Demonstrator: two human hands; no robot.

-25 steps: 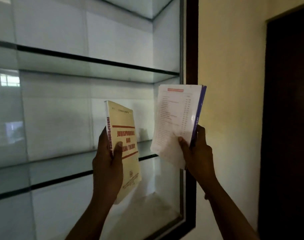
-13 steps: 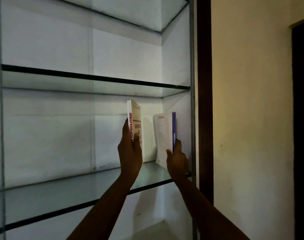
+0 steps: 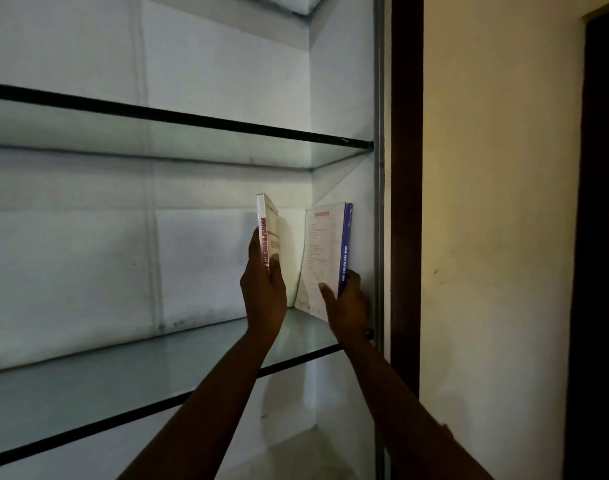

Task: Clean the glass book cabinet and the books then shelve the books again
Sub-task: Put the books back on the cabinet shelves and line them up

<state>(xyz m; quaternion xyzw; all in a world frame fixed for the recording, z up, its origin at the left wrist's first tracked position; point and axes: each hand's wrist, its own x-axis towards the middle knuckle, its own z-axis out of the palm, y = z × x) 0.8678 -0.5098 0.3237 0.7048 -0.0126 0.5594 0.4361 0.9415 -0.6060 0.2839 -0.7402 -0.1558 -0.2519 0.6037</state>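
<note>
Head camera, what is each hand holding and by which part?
The left hand grips the Jurisprudence book by its lower spine; the right hand grips the blue-spined book by its lower spine, thumb on the white cover.

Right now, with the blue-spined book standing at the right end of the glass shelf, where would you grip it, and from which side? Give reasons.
Grip the blue-spined book low on its spine, coming from the open front, thumb on the white cover as the right hand does. The spine faces outward, and the cabinet's side wall crowds its right face.
</note>
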